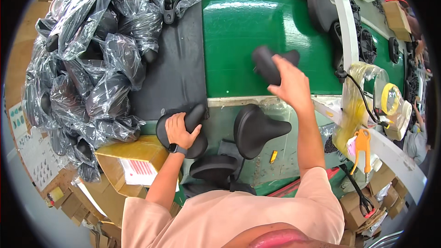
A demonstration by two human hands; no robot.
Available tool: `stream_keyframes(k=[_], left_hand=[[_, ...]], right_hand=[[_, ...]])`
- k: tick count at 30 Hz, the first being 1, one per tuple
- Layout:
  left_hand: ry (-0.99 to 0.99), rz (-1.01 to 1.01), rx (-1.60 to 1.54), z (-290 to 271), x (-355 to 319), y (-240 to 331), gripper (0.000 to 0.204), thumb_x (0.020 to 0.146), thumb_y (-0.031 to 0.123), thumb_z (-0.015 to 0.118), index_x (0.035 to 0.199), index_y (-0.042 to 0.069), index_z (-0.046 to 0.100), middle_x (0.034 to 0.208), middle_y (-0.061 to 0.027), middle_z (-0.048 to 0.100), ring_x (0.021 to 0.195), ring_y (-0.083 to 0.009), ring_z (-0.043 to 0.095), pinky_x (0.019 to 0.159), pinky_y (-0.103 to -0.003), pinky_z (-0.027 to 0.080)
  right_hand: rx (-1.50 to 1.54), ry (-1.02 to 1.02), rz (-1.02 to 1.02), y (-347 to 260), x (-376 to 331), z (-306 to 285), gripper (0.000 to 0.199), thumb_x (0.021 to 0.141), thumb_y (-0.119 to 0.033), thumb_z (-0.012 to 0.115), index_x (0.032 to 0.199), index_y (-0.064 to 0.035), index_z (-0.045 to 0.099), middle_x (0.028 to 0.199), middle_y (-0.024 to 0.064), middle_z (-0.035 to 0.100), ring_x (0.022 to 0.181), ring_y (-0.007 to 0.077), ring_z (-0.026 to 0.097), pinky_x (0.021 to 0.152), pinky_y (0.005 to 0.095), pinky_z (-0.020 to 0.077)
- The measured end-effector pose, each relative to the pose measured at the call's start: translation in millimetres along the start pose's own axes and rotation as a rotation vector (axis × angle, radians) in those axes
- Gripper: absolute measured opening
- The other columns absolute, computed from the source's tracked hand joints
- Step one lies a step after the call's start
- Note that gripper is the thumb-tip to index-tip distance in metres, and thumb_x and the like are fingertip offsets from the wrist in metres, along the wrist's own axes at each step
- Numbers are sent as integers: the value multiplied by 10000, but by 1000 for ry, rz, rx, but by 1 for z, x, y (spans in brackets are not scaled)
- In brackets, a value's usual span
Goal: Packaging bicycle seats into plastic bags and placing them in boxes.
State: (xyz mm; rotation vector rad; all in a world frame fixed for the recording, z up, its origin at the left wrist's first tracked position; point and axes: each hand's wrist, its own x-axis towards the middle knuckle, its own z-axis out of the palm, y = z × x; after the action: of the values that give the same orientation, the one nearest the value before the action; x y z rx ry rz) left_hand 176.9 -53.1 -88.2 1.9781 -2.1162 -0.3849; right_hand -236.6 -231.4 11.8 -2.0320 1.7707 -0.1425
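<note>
Fingers (281, 79) of the right hand (290, 85) wrapped around a blurred black bicycle saddle (268, 63) over the green belt (239, 41), left hand (179, 130) gripping another smooth black saddle (193, 124) at the desk (220, 115) edge, bagged saddles (92, 64) piled beside.

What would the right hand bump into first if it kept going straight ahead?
The right hand, holding a black bike seat, points out over the green belt. The way looks free along the belt, though depth is hard to judge here.

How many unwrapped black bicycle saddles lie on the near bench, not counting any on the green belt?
3: one under the left hand, one saddle at centre, one nearest the body. The bagged pile may hide more.
</note>
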Motion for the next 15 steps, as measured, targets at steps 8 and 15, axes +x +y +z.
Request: stream_keyframes(k=[8,15], left_hand=[[-1,5,5,7,3,2,724,821,494,869,1321,14,659,1291,-197,680,1230,-430,614,1125,-559,437],[26,26,7,3,6,2,739,822,550,857,1296,15,672,1293,-170,698,1249,-383,630,1145,-549,440]], right_hand=[[-409,637,355,188,206,3,1138,770,-397,988,1659,-29,379,1611,312,520,1495,488,499,1212,568,447],[-468,746,382,242,207,19,795,814,-229,910,1496,-96,522,1537,142,627,1268,392,694,1033,486,603]])
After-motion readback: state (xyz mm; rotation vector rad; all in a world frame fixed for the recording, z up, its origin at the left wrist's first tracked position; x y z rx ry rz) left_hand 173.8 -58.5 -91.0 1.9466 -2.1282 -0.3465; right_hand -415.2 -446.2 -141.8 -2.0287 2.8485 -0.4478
